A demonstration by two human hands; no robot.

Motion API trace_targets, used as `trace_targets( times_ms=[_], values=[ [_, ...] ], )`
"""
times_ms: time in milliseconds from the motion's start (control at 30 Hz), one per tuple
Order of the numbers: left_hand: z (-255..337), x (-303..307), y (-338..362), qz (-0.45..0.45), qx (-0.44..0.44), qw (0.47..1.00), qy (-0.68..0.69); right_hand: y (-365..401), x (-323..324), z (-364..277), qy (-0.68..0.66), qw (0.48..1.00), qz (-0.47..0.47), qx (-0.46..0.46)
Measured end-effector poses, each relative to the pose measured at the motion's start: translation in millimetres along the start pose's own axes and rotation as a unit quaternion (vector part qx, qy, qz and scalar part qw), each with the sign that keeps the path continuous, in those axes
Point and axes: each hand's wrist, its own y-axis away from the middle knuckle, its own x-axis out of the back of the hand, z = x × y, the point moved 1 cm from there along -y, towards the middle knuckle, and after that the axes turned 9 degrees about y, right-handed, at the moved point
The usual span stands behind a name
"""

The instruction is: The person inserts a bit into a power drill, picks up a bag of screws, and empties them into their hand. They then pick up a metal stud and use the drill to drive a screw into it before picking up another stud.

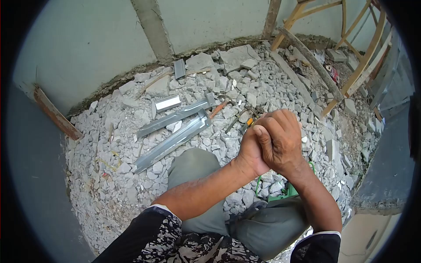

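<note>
The right hand (280, 142) is folded over the left hand (251, 154), its fingers (266, 136) wrapped tight round it. The left fingers are covered, so I cannot tell how they are set. A small orange piece (250, 122) peeks out at the knuckles, either gripped or lying on the rubble (109, 144) beyond; a green object (287, 192) is mostly hidden under the right forearm.

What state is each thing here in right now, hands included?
left hand: mostly covered, grip hidden.
right hand: fingers closed over it.
metal channels: lying flat on rubble, side by side.
wooden frame: standing on the rubble.
green object: partly hidden under the right arm.
</note>
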Motion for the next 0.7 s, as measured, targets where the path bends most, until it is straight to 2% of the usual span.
trace_targets(
  times_ms=[267, 367, 467, 533, 567, 633, 700],
  values=[
    [39, -59, 25, 0.074, -0.018, 0.997, -0.016, -16, -37, -25, -0.114, 0.993, 0.003, -0.017],
    [48, -64, 28, 0.083, -0.019, 0.996, -0.016, -22, -45, -29, -0.079, 0.996, -0.013, 0.03],
    [56, -70, 32, 0.092, -0.016, 0.996, -0.013, -21, -54, -33, -0.105, 0.994, -0.019, 0.04],
    [62, -61, 32, 0.062, -0.013, 0.998, 0.016, -21, -54, -32, -0.118, 0.992, 0.0, 0.04],
    [66, -49, 31, -0.001, -0.001, 0.998, 0.062, -21, -53, -32, -0.124, 0.991, 0.009, 0.039],
    [72, -46, 27, 0.123, -0.063, 0.989, -0.06, -24, -44, -25, -0.098, 0.992, 0.065, 0.039],
    [80, -50, 26, 0.215, -0.101, 0.965, -0.112, -28, -27, -12, -0.071, 0.99, 0.118, 0.022]
  ],
)
